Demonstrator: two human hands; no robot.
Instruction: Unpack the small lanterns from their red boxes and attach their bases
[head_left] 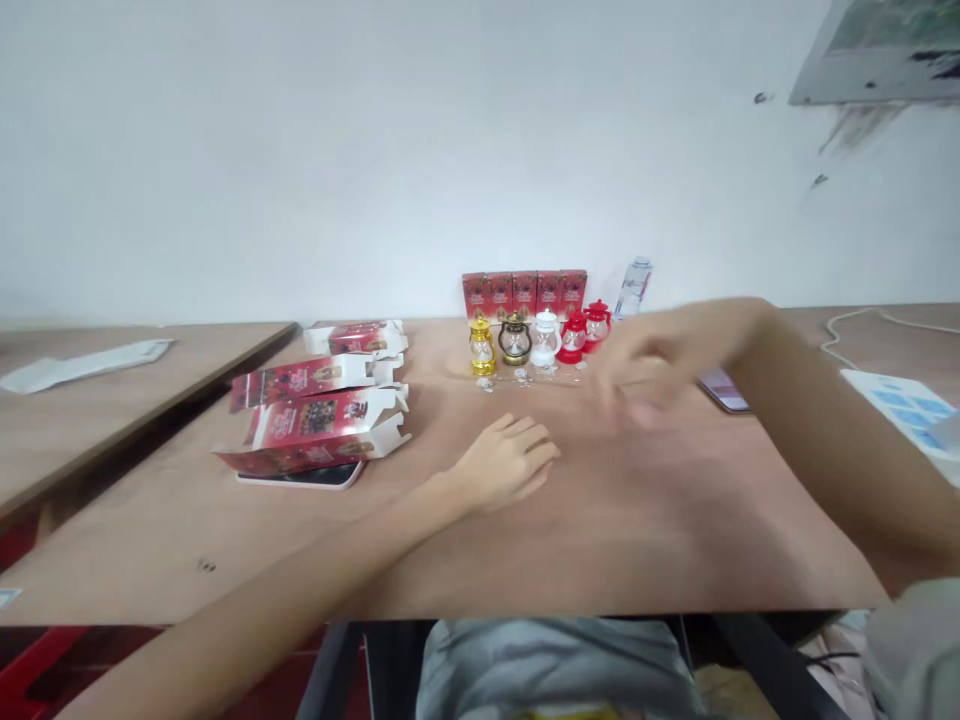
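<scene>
My left hand [511,462] rests on the wooden table [570,560], palm down, fingers loosely stretched out, with nothing visible in it. Blurred by motion, my right hand [641,365] hovers bent at the wrist over the table's right part; whether it holds anything is unclear. Between the hands and the wall stands a row of small toy lanterns: a gold lantern [482,350], a bronze lantern [515,342], a white lantern [546,340] and two red ones, the nearer red lantern [572,340] beside the other red lantern [597,326]. Small whitish tags [523,376] lie before them.
Red printed boxes [525,292] stand behind the lanterns, near a clear bottle [634,288]. On the left lie open red cartons [311,425], one over a phone [345,477]. Another phone [724,392] and a blue-and-white sheet [900,405] are at right.
</scene>
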